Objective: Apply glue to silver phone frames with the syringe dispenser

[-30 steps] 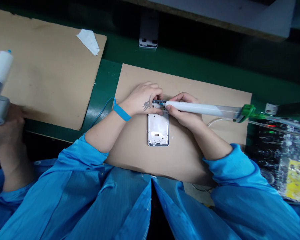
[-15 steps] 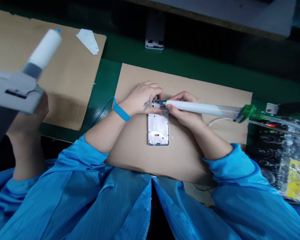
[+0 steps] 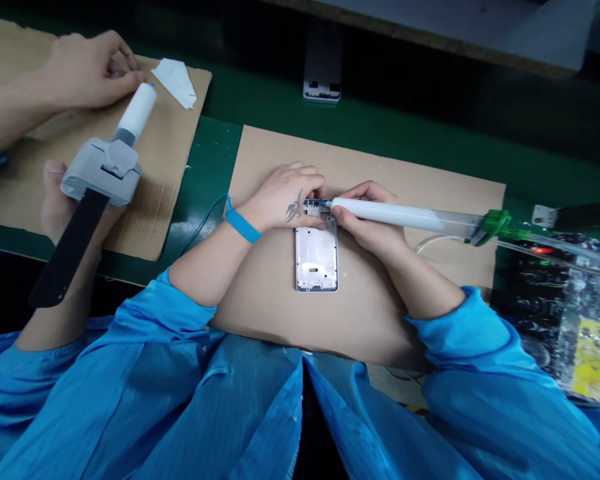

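A silvery phone frame [image 3: 317, 257] lies flat on the cardboard sheet in front of me. My left hand [image 3: 291, 197] grips its upper end, fingers at the far edge and thumb across the plate. Between the fingers of my right hand [image 3: 373, 217] is a long dispensing syringe [image 3: 405, 213] filled with white, held nearly level. Its thin blue tip reaches the frame's upper part, beside my left fingers. The exact contact of the tip is too small to tell. A green cap with clear tubing closes the syringe's right end.
Cardboard [image 3: 280, 293] covers the green bench here. At left, a co-worker's hands [image 3: 87, 70] are around a grey dispensing gun [image 3: 105, 170]. A white scrap [image 3: 176, 81] lies on their cardboard. Another phone frame [image 3: 322, 87] sits under the shelf [image 3: 445, 33]. A machine [image 3: 590, 313] stands at right.
My syringe tip has shifted slightly up; my left hand and the phone frame stay still. The co-worker's gun moved right, and their other hand appeared. The far phone frame slid right.
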`<state>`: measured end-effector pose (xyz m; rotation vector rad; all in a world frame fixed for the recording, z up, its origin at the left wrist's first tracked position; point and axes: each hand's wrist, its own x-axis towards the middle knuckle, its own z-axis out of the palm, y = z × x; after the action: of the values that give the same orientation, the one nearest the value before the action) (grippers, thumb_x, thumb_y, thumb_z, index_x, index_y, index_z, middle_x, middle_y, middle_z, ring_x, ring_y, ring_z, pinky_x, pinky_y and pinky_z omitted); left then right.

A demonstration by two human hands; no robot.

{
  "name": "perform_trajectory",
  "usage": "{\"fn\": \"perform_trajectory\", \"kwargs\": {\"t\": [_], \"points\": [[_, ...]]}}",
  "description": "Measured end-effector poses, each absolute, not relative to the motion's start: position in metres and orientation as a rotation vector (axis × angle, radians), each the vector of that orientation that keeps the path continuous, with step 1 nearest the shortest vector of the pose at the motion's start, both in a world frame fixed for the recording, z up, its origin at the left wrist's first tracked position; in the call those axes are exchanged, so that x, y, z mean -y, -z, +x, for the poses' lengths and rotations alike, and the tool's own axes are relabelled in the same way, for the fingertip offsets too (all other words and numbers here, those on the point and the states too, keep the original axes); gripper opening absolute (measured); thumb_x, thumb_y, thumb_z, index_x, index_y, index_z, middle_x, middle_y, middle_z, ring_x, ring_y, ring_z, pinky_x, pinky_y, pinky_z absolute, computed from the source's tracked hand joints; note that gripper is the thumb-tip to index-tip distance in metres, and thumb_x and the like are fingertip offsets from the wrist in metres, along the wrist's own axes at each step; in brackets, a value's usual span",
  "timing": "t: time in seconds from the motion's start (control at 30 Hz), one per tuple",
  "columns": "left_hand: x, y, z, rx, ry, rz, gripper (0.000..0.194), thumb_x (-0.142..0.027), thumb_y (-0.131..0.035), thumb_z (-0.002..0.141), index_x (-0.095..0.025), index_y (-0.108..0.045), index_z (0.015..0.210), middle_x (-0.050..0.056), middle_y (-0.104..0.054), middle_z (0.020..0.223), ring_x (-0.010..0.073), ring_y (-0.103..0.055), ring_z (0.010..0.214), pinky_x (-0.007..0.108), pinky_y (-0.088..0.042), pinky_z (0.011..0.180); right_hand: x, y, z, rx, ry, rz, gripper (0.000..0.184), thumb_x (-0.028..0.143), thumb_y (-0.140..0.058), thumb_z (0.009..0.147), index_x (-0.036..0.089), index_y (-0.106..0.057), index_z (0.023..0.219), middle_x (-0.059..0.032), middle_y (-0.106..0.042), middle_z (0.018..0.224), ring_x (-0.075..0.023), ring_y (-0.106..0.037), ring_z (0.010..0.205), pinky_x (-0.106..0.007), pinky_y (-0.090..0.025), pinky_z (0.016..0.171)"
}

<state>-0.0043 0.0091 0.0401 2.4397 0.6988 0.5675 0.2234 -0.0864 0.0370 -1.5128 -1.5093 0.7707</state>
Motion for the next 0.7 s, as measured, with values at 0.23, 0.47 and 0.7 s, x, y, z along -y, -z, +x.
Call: {"fn": "perform_trajectory", "kwargs": {"t": [0.23, 0.47, 0.7], "points": [[-0.0081, -0.0416, -0.0048, -0.701, -0.57, 2.446, 0.051, -0.057, -0.101, 0.075, -0.022, -0.075, 0.101, 0.005, -0.075, 0.099, 0.0302, -0.07, 0.098, 0.044, -0.051, 0.091, 0.0852, -0.0386, 0.223, 1.526, -0.804, -1.508, 0.049, 0.07, -0.093, 0.085, 0.028, -0.07, 0.093, -0.0045, -0.075, 0.088, -0.0228, -0.069, 0.073, -0.038, -0.06, 0.063], [-0.0062, -0.045, -0.0028, -0.721, -0.553, 2.431, 0.045, -0.051, -0.1, 0.076, -0.021, -0.075, 0.098, 0.006, -0.075, 0.099, 0.0306, -0.07, 0.098, 0.045, -0.051, 0.092, 0.0872, -0.0408, 0.2174, 1.508, -0.845, -1.478, 0.05, 0.071, -0.093, 0.082, 0.027, -0.072, 0.095, -0.0038, -0.076, 0.088, -0.0218, -0.068, 0.074, -0.036, -0.057, 0.063], [-0.0072, -0.0446, -0.0022, -0.718, -0.531, 2.423, 0.046, -0.052, -0.1, 0.075, -0.022, -0.075, 0.1, 0.005, -0.075, 0.1, 0.0312, -0.071, 0.1, 0.045, -0.05, 0.094, 0.0871, -0.0451, 0.2171, 1.497, -0.882, -1.52, 0.048, 0.068, -0.092, 0.081, 0.028, -0.07, 0.094, -0.0027, -0.076, 0.088, -0.0214, -0.068, 0.075, -0.035, -0.056, 0.065]]}}
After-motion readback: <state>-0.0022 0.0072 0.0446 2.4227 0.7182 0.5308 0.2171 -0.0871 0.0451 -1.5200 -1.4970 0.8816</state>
